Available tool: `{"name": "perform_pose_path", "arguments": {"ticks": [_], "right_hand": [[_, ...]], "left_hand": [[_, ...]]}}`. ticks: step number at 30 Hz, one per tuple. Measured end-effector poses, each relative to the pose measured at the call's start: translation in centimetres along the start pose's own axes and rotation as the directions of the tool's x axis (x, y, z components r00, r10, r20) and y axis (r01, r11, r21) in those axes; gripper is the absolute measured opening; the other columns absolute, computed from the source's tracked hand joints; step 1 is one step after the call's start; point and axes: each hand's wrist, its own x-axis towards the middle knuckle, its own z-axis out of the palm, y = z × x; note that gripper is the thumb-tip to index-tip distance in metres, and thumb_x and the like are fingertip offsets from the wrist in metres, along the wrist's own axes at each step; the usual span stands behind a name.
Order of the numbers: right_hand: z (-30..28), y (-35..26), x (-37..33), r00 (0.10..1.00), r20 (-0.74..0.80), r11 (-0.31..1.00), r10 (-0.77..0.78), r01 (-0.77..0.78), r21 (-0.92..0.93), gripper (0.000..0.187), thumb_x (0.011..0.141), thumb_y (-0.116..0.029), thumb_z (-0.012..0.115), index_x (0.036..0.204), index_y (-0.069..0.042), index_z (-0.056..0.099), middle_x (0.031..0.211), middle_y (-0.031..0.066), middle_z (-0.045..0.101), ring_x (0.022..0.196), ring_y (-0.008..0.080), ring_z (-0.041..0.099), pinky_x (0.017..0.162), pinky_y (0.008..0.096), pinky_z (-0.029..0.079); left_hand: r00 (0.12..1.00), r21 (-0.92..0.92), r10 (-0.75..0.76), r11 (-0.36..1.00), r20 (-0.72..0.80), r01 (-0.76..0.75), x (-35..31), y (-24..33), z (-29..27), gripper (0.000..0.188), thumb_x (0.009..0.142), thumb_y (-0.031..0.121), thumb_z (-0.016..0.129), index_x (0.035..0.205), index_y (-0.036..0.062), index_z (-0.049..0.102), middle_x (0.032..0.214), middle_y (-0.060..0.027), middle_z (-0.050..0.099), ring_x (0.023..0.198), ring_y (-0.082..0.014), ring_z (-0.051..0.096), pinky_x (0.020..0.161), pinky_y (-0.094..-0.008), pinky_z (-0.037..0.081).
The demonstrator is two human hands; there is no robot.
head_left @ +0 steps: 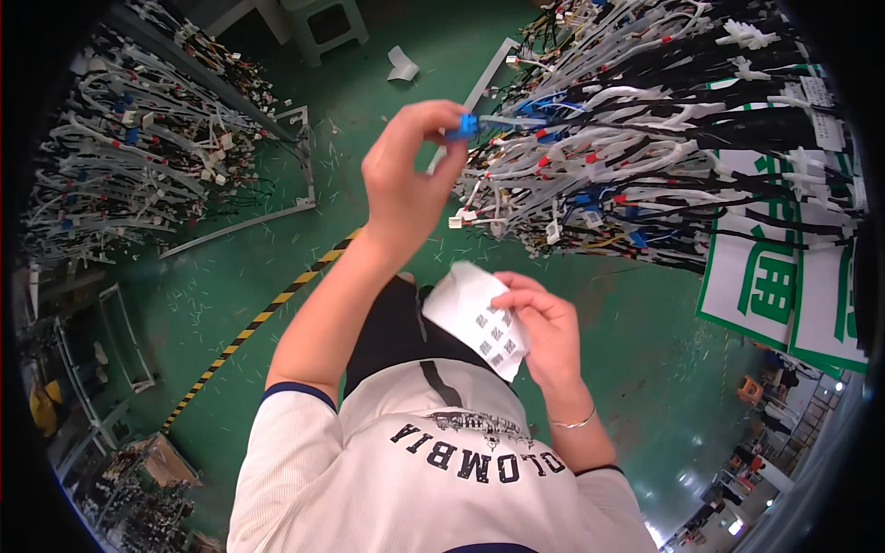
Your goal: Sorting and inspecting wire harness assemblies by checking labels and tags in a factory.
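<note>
A blue plastic connector (464, 127) on the end of a cable is pinched between the thumb and forefinger of my left hand (406, 170). From it a grey lead runs right into a hanging bundle of wire harnesses (590, 138) with white, red and blue plugs. Lower down, close to my body, my right hand (544, 327) grips a white sheet of labels (475, 313) printed with small square black codes. Its thumb and fingers press on the sheet's right side, and the sheet is slightly bent.
More wire harnesses (157, 138) hang on a rack at the left. White signs with green print (765, 276) hang below the right bundle. A plastic stool (323, 28) stands at the far side. Scraps and a yellow-black tape line (267, 318) mark the green floor.
</note>
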Motion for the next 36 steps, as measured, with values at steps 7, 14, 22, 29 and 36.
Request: {"name": "perform_pose_path", "arguments": {"ticks": [7,14,22,29,36], "right_hand": [[6.5,-3.2,3.9,0.963,-0.003,0.956,-0.27,0.268,0.12,0.034,0.089,0.002,0.045,0.116,0.009,0.064,0.129,0.0144,0.055,0.123,0.0198,0.05,0.105,0.0306,0.037],[11.2,-3.9,4.0,0.942,-0.173,0.952,-0.286,0.3,0.06,0.032,0.096,-0.011,0.051,0.115,0.008,0.066,0.131,0.0169,0.055,0.121,0.0211,0.051,0.102,0.0352,0.041],[14.0,-4.0,3.9,0.882,-0.305,0.933,-0.36,0.337,-0.127,0.025,0.095,-0.011,0.06,0.11,0.006,0.069,0.123,0.015,0.061,0.111,0.0183,0.055,0.097,0.0316,0.043],[15.0,-0.7,4.2,0.877,-0.326,0.908,-0.353,0.405,0.106,0.033,0.085,-0.005,0.073,0.116,0.006,0.065,0.128,0.0175,0.056,0.12,0.0228,0.052,0.102,0.0346,0.041],[17.0,-1.4,5.7,0.834,-0.444,0.941,-0.328,0.332,-0.071,0.024,0.097,-0.011,0.059,0.112,0.006,0.067,0.124,0.0142,0.061,0.111,0.019,0.059,0.095,0.0316,0.046]], "left_hand": [[0.817,0.053,0.473,0.855,0.329,-0.516,-2.6,3.1,-4.9,0.025,0.067,0.004,0.071,0.089,-0.0036,0.064,0.099,-0.0179,0.065,0.078,-0.0293,0.065,0.062,-0.0353,0.054],[0.726,-0.191,0.466,0.881,0.505,-0.433,-1.5,1.9,-7.9,0.029,0.065,0.007,0.069,0.092,-0.0036,0.067,0.097,-0.015,0.065,0.085,-0.0283,0.065,0.068,-0.034,0.056],[0.741,-0.146,-0.086,0.959,0.666,0.243,2.5,-0.3,-11.1,0.035,0.071,0.0,0.077,0.104,0.0,0.064,0.107,-0.0129,0.061,0.093,-0.0255,0.061,0.08,-0.0338,0.05],[0.123,-0.099,-0.635,0.074,0.763,0.992,4.6,1.2,-12.0,0.014,0.09,0.001,0.068,0.102,-0.0055,0.065,0.092,-0.0096,0.071,0.08,-0.0115,0.067,0.072,-0.0225,0.053],[0.347,0.053,-0.392,0.724,0.852,0.688,4.6,-0.1,-11.7,0.02,0.083,0.001,0.072,0.103,0.0017,0.071,0.103,-0.0091,0.07,0.107,-0.0154,0.056,0.09,-0.0288,0.043]]}}
